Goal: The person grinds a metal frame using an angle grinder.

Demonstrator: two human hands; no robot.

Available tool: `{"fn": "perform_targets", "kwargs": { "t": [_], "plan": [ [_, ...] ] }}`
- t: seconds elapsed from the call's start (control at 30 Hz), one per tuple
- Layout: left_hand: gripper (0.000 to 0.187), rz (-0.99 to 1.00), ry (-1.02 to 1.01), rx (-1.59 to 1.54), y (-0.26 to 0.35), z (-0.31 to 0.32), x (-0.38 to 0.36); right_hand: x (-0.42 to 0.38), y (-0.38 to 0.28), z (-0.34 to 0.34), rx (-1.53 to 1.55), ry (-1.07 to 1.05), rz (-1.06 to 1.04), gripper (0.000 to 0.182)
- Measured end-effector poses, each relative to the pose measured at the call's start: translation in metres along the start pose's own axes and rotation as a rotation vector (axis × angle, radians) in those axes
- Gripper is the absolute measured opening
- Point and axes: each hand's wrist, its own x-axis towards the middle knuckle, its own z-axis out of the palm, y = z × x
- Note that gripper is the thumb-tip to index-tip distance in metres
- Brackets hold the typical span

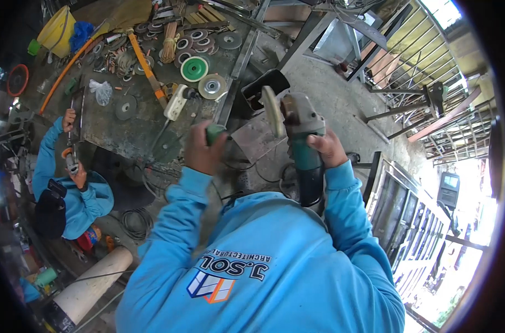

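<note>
My right hand [330,148] is wrapped round the body of a green and grey angle grinder [306,150], its black end towards my chest. A pale disc [272,111] sits on the grinder's head, seen nearly edge-on. To the left of it my left hand [204,150], a little blurred, is closed on a small green object [214,133] that I cannot make out. My two hands are apart, and the green object does not touch the grinder.
A metal workbench [152,130] holds grinding discs [212,86], a green disc [194,69], a white power strip [176,102] and an orange bar [144,64]. At the left a co-worker [86,200] holds a tool. Metal frames [407,211] stand at the right.
</note>
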Motion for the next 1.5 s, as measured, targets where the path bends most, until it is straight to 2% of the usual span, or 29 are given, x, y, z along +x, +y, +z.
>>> {"fn": "perform_targets", "kwargs": {
  "t": [0.03,0.1,0.13,0.17,0.27,0.4,0.43,0.47,0.5,0.6,0.63,0.73,0.83,0.9,1.0,1.13,1.2,1.27,1.37,1.47,1.5],
  "plan": [
    [0.052,-0.047,-0.070,0.179,-0.024,-0.004,-0.008,-0.002,0.013,-0.021,0.018,-0.060,-0.055,0.079],
    [0.055,-0.031,-0.159,0.637,-0.060,-0.008,-0.028,-0.006,0.040,-0.057,0.155,-0.055,-0.031,0.077],
    [0.057,-0.025,-0.211,0.876,-0.078,-0.011,-0.036,-0.004,0.045,-0.054,0.233,-0.058,-0.018,0.077],
    [0.058,-0.006,-0.109,0.859,-0.098,-0.007,-0.039,-0.007,0.046,-0.053,0.247,-0.029,-0.056,0.076],
    [0.053,0.255,0.069,0.926,-0.074,0.012,-0.019,-0.021,0.048,-0.054,0.264,0.087,-0.098,0.076],
    [0.033,0.353,-0.076,0.919,-0.079,0.045,0.010,-0.035,0.053,-0.066,0.229,0.158,-0.053,0.079],
    [0.027,0.353,-0.101,0.919,-0.084,0.043,0.017,-0.038,0.055,-0.075,0.118,0.257,-0.086,0.079],
    [0.021,0.356,-0.135,0.926,-0.090,0.035,0.022,-0.043,0.059,-0.081,0.172,0.178,-0.103,0.078],
    [0.012,0.471,-0.049,0.909,-0.091,0.029,0.026,-0.049,0.060,-0.080,0.220,0.163,-0.112,0.078],
    [0.013,0.373,-0.222,1.008,-0.085,0.035,0.030,-0.057,0.055,-0.076,0.262,0.162,-0.153,0.078],
    [0.012,0.427,-0.236,1.007,-0.085,0.034,0.033,-0.061,0.056,-0.081,0.265,0.166,-0.163,0.079],
    [0.012,0.376,-0.240,0.837,-0.079,0.010,0.040,-0.067,0.057,-0.089,0.284,0.152,-0.206,0.081],
    [0.008,0.327,-0.093,0.904,-0.072,-0.050,0.060,-0.071,0.053,-0.085,0.300,0.148,-0.257,0.079],
    [0.011,0.302,0.140,0.859,-0.087,-0.084,0.071,-0.073,0.057,-0.089,0.301,0.142,-0.260,0.081],
    [0.014,-0.003,0.162,0.449,-0.121,-0.101,0.074,-0.069,0.057,-0.084,0.247,0.166,-0.256,0.084],
    [0.022,-0.019,0.138,0.220,-0.122,-0.081,0.067,-0.066,0.054,-0.066,0.186,0.232,-0.199,0.087],
    [0.025,-0.109,0.127,0.027,-0.159,-0.062,0.060,-0.064,0.048,-0.054,0.208,0.225,-0.179,0.087],
    [0.024,-0.167,0.131,-0.106,-0.170,-0.049,0.058,-0.063,0.049,-0.053,0.237,0.228,-0.167,0.087],
    [0.028,-0.117,0.083,0.303,-0.154,-0.054,0.057,-0.067,0.054,-0.060,0.257,0.250,-0.154,0.087],
    [0.031,0.014,0.116,0.542,-0.157,-0.054,0.054,-0.068,0.056,-0.066,0.231,0.228,-0.149,0.083],
    [0.031,-0.006,0.113,0.556,-0.158,-0.054,0.053,-0.067,0.057,-0.068,0.232,0.208,-0.151,0.079]
  ]
}}
